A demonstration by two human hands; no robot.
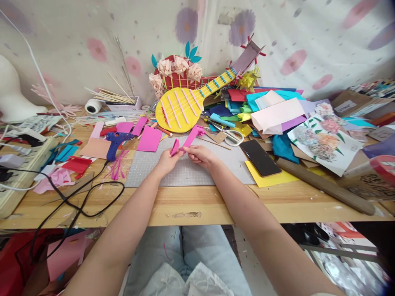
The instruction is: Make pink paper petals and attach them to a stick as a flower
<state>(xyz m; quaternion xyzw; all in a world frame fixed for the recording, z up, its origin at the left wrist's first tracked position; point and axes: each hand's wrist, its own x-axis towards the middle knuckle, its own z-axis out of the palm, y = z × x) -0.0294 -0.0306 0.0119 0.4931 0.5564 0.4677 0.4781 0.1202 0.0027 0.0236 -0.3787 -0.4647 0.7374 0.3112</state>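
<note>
Over the grey cutting mat [148, 170], my left hand [166, 162] pinches a folded magenta paper piece [175, 146] that stands up from its fingertips. My right hand [200, 155] meets it from the right, thumb and forefinger pressed together at the paper's lower end. Just beyond the right fingers, a flat magenta strip [190, 138] reaches toward a small curled magenta paper flower [200, 130]. A magenta paper sheet [149, 139] lies on the mat's far left part. White-handled scissors [233, 137] rest at the back right of the mat.
A blue glue gun [115, 144] with a looping black cable [82, 207] lies left. Behind the mat leans a yellow paper lute [177, 109]. A black phone [260, 158], a brown wooden stick [327, 187] and piled coloured paper [277, 113] occupy the right side.
</note>
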